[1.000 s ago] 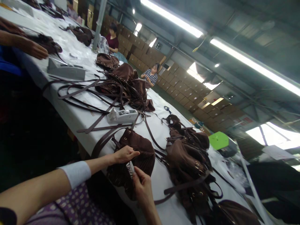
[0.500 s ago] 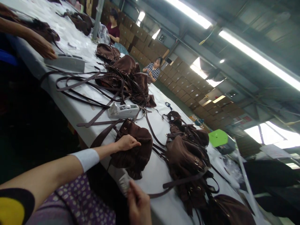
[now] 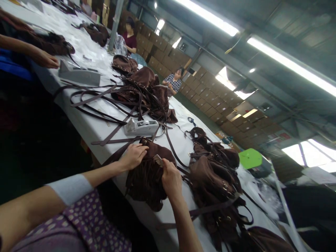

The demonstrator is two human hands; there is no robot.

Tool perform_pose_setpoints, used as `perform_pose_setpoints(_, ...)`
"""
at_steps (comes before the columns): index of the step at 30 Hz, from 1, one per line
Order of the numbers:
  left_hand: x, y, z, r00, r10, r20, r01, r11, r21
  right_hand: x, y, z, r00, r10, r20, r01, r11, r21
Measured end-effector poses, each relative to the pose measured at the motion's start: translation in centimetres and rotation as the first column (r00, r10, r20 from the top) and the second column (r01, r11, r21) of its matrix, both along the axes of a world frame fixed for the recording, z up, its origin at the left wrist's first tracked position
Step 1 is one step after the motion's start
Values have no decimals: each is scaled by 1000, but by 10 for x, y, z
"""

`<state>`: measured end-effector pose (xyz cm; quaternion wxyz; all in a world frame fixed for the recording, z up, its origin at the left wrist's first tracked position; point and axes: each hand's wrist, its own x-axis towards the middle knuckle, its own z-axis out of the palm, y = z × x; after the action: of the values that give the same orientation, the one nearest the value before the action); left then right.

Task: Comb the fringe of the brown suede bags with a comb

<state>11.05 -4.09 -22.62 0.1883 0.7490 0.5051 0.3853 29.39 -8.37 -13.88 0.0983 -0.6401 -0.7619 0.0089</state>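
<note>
A brown fringed bag lies at the near edge of the white table, its fringe hanging toward me. My left hand rests on the bag's top with fingers curled, holding it down. My right hand is closed on a small comb, whose teeth touch the bag's upper part just right of my left fingers.
A white tape dispenser sits just beyond the bag among loose brown straps. More brown bags are piled to the right and further back. A co-worker's hand is beside a grey dispenser.
My right hand has come up from below the table edge with the comb to the bag's top. My left hand stayed on the bag, shifting slightly left.
</note>
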Motion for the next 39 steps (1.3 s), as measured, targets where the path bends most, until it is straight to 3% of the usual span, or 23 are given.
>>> perform_pose_setpoints(2,-4,27,-18,1000,7,-30,-8,999,-36,-9,11,-5,988,73,138,-70,997,-29)
perform_pose_setpoints(4,-6,40,-36,998,-31,-54,29,999,-30,-18,18,-15,969,146,198,-132,988,-86)
perform_pose_setpoints(6,-7,43,-48,997,-50,-59,49,998,-25,-23,20,-28,962,184,200,-158,978,-137)
perform_pose_setpoints(9,-9,42,-53,996,-76,-42,75,997,-29,-22,17,-43,968,179,175,-146,972,-186)
perform_pose_setpoints(15,-13,45,-50,990,-137,-22,136,991,-13,-8,-3,-47,980,185,67,-166,960,-228)
perform_pose_setpoints(18,-13,46,-51,991,-134,-20,134,991,-12,-3,-20,-56,973,191,-129,-217,948,-234)
perform_pose_setpoints(21,-13,45,-50,988,-150,-23,150,989,-7,-1,-40,-67,911,129,-391,-230,947,-223)
perform_pose_setpoints(26,-13,46,-50,981,-192,-9,192,981,23,-2,-65,-72,792,15,-610,-203,949,-241)
perform_pose_setpoints(29,-14,46,-49,979,-201,-17,202,979,15,1,-70,-71,688,-123,-715,-161,935,-316)
perform_pose_setpoints(32,-15,38,-36,979,-199,-49,201,979,42,9,-68,-70,605,-266,-750,-126,899,-420)
perform_pose_setpoints(35,-12,21,-16,986,-165,-10,165,980,115,14,-64,-68,610,-269,-745,-103,905,-412)
perform_pose_setpoints(39,3,7,-7,933,-360,-1,357,926,123,10,-58,-58,657,-193,-729,-146,916,-374)
